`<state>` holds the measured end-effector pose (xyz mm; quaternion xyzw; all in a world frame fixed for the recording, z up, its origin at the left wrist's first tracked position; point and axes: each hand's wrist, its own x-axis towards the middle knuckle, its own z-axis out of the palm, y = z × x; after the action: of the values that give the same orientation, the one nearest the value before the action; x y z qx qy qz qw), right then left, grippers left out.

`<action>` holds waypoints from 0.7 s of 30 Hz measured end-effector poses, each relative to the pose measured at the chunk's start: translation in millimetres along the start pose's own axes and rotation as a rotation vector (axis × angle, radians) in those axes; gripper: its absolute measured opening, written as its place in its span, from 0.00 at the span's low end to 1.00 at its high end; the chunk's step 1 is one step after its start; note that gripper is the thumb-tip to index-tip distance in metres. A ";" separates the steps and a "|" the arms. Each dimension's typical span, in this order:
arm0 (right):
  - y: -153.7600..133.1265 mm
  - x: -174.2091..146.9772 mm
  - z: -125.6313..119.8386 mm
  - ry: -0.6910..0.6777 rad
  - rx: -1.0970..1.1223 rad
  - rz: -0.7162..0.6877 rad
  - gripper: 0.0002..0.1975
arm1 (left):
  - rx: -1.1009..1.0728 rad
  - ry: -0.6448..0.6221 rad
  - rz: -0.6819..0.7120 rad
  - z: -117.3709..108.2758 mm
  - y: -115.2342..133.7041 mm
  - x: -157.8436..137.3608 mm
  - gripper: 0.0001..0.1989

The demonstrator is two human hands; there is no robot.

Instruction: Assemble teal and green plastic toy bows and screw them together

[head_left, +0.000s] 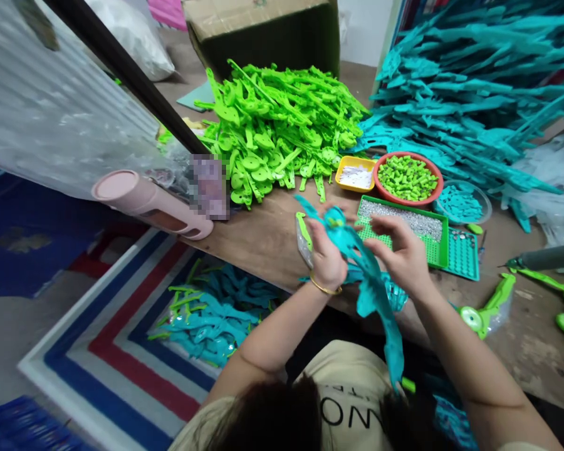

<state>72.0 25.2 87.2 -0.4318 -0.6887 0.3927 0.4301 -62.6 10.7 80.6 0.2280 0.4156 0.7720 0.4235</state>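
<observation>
My left hand (328, 262) is closed around a long, curved teal plastic part (373, 282), which hangs down toward my lap. A small lime-green piece (334, 222) sits on that part near my left thumb. To the right, my right hand (407, 260) is apart from the part, fingers spread with nothing visible between them. Just beyond it lies a green tray (444, 250) with small silvery pieces at its far side. More teal parts (397, 294) rest at the table edge behind the held one. A lime-green part (301, 228) lies left of my left hand.
A lime-green heap (272, 131) and a teal stack (470, 100) fill the back. Small parts fill a red bowl (380, 191), a yellow dish (341, 181) and a clear tub (486, 210). A pink bottle (145, 203) lies left. A striped box (94, 344) of parts stands below.
</observation>
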 end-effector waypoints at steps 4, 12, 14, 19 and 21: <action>7.7 -29.2 -19.5 -0.359 0.101 0.162 0.19 | -0.114 0.052 0.204 -4.6 47.4 32.3 0.33; -34.1 -21.8 17.8 -0.216 -0.099 -0.102 0.22 | 0.383 -0.420 0.113 -5.5 40.4 7.5 0.41; -46.8 -14.0 8.5 -0.370 -0.140 -0.243 0.27 | 0.488 -0.475 0.081 -11.4 54.5 5.7 0.28; -37.7 -6.6 -40.7 -0.220 -0.592 -0.433 0.34 | 0.590 -0.748 -0.450 -38.6 96.4 7.8 0.21; -18.9 -13.0 -51.8 -0.299 -0.676 -0.427 0.34 | 0.571 -0.845 -0.557 -49.6 92.0 2.7 0.23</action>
<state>118.7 15.8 117.8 -0.3348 -0.9074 0.1051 0.2313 -141.7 -36.5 130.1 0.5036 0.4465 0.3308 0.6615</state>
